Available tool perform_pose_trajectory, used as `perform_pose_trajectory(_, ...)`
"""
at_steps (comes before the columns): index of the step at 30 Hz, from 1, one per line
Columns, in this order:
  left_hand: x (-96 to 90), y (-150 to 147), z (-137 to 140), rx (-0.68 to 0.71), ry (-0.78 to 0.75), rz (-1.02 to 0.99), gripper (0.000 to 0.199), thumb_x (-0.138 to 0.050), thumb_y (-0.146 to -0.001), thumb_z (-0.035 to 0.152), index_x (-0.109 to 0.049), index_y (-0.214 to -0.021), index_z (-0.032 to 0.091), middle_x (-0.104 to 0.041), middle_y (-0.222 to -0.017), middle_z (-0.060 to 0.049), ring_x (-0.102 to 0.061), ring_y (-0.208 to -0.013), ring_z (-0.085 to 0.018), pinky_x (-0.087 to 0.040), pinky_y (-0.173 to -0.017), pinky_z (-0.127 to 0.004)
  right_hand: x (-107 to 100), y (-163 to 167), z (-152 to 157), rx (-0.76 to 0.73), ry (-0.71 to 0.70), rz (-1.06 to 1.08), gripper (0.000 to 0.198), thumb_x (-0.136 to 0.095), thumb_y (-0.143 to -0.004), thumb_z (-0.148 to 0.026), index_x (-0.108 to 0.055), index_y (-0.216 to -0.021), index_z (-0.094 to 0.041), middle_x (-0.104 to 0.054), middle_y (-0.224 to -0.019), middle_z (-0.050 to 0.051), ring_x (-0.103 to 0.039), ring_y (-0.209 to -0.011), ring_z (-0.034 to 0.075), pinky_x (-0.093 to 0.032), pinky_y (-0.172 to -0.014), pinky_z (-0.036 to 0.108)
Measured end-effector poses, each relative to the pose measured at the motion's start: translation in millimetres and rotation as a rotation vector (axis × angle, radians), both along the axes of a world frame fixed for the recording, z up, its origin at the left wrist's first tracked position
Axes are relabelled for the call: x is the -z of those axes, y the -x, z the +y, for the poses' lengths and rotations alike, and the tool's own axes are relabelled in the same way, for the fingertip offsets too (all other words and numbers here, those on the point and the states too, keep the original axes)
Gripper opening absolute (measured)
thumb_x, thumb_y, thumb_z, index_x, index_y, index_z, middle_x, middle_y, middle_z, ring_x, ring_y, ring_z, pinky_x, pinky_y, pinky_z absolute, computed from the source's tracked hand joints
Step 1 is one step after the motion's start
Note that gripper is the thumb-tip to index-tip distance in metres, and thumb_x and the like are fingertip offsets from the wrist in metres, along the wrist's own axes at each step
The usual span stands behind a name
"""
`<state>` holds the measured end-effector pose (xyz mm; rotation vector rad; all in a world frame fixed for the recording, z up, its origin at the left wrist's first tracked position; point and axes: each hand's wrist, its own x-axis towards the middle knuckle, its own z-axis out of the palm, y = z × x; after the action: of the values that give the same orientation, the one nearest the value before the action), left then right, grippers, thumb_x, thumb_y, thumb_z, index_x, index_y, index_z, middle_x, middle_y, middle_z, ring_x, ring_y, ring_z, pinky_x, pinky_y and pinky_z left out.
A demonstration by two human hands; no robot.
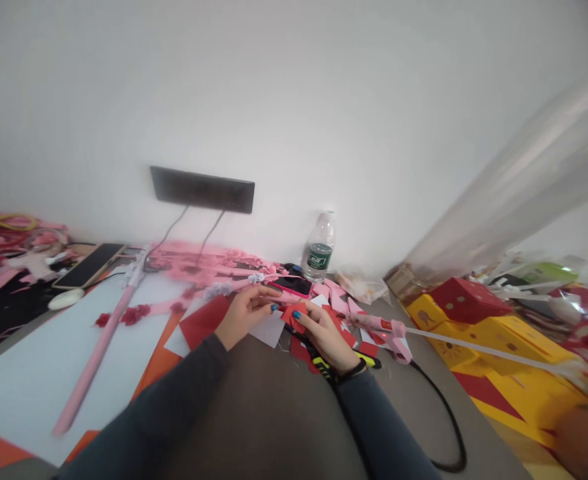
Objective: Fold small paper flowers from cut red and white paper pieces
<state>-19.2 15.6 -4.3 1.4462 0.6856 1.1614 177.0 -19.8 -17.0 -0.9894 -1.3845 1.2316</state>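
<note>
A small red paper piece [289,317] is over the grey desk [274,413], pinched in the person's right hand [327,337]. The left hand [247,312] bends close beside it; whether it grips anything, I can't tell. Beyond them lie a pink-edged phone [295,287] and, farther back, an upright bottle [319,250].

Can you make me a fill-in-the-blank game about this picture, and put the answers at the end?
1. The right hand holds a small piece of paper, and its colour is ____.
2. The clear plastic bottle with a white cap has a label whose main colour is ____.
3. The long, straight pink tube lies on the person's ____ side.

Missing words: red; green; left.
</note>
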Motion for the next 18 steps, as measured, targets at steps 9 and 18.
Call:
perform_pose_trajectory(9,-4.9,-10,-23,0.002,-0.057,-0.019,0.022,-0.066,-0.085,0.039,-0.063,-0.089,0.017,-0.061,-0.073,-0.002,-0.058,-0.059,-0.013,-0.051,-0.056,-0.025,-2,1,0,-0.012,0.02,0.059,0.031,-0.072,-0.083,-0.049,-0.065,-0.085,-0.019,-0.061,-0.078,0.0,-0.053,-0.071,0.016,-0.042,-0.069,0.027)
perform_pose_trajectory(18,5.9,-15,-48,0.652,-0.04,0.221,0.019,-0.057,-0.095,0.034,-0.066,-0.11,0.025,-0.068,-0.113,-0.01,-0.066,-0.096,-0.024,-0.056,-0.077,-0.036,-5,0,-6,-0.013,0.078,0.165,0.028,-0.073,-0.083,-0.045,-0.064,-0.079,-0.019,-0.059,-0.075,0.0,-0.051,-0.066,0.015,-0.042,-0.066,0.027)
